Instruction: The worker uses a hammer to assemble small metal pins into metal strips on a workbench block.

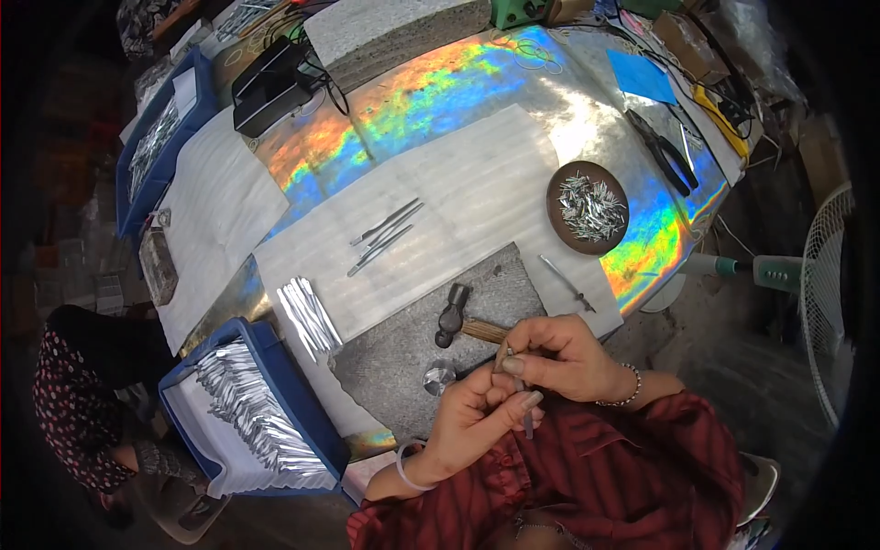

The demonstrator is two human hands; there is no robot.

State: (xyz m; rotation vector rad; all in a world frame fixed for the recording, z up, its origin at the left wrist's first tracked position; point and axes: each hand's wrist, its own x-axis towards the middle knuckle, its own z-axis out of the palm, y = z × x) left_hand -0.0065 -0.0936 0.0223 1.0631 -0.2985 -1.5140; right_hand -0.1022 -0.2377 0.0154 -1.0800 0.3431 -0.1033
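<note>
My left hand [478, 418] and my right hand [561, 359] meet close to my body, above the near edge of a grey stone slab [385, 353]. Closed fingers of the left hand hold a thin grey metal strip [529, 423], its end sticking out below the thumb. The right thumb and fingers are pinched together at the strip's upper end; what exactly lies between them is too small to make out. Beyond the hands a hammer [452, 316] rests on the slab, its wooden handle partly behind the right hand. A small shiny round metal piece [439, 377] lies beside the left hand.
A blue bin [330, 438] of silvery strips stands at left, near a strip bundle [309, 316]. Slim tools [385, 236] lie on white sheeting. At right are a brown bowl [553, 225] of small metal pieces, a thin pointed tool [566, 282], pliers [665, 154] and a fan [811, 302].
</note>
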